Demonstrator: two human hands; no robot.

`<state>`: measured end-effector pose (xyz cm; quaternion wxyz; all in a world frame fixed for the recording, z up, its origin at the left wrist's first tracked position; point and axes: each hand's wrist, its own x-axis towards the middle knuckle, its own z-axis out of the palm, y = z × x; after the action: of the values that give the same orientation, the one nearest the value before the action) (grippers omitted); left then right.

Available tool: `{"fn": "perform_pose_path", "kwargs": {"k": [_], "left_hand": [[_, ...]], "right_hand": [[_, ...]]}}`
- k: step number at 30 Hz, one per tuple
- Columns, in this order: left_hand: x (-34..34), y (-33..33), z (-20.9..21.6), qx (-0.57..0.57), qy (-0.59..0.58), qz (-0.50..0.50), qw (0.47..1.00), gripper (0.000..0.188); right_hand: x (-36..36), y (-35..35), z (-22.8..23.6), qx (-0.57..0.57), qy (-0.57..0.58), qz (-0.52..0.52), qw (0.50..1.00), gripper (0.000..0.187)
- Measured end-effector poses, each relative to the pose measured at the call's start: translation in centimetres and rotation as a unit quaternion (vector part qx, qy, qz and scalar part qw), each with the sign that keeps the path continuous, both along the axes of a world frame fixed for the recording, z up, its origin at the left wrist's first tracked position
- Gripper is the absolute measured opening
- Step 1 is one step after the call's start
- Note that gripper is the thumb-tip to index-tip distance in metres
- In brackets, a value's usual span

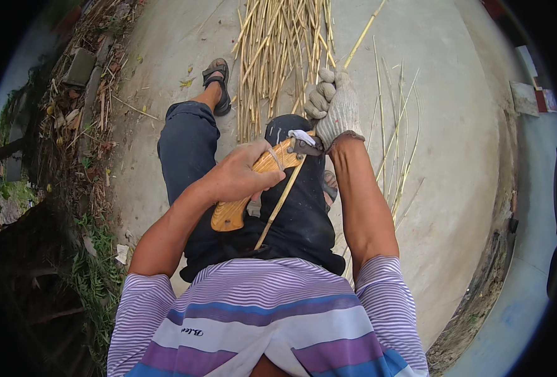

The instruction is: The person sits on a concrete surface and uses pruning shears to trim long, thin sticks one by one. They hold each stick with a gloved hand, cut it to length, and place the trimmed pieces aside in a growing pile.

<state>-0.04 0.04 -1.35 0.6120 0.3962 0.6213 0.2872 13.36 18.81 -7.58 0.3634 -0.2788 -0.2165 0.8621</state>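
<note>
Over my thighs, my left hand, bare, is wrapped round a wooden-handled tool with a dark metal head. White cloth or tape covers part of that head, and the blade's edge cannot be made out. A thin, pale yellow cane slants from my lap up past the metal head. My right hand, in a whitish knitted glove, is closed on a cane just beyond the head. Its far end sticks out above the glove; both parts line up like one cane, though the glove hides the middle.
A large bundle of yellow canes lies on the concrete floor ahead of my knees. Several thin greenish stems lie at the right. Dry leaves, plants and a stone block line the left edge. My sandalled foot is left of the bundle.
</note>
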Motion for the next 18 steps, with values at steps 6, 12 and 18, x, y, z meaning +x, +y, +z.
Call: {"fn": "perform_pose_path", "kwargs": {"k": [6, 12, 18], "left_hand": [[0.5, 2.7, -0.2, -0.006, -0.023, -0.023, 0.999, 0.024], [2.3, 5.9, -2.8, 0.023, -0.067, 0.016, 0.997, 0.025], [5.1, 8.3, -3.5, 0.011, -0.122, 0.051, 0.991, 0.025]], "right_hand": [[5.2, 2.1, 0.2, 0.132, -0.257, 0.009, 0.957, 0.044], [9.3, -10.6, 3.5, 0.148, -0.437, 0.054, 0.886, 0.041], [10.2, -10.8, 1.5, 0.282, -0.500, 0.108, 0.812, 0.025]]}}
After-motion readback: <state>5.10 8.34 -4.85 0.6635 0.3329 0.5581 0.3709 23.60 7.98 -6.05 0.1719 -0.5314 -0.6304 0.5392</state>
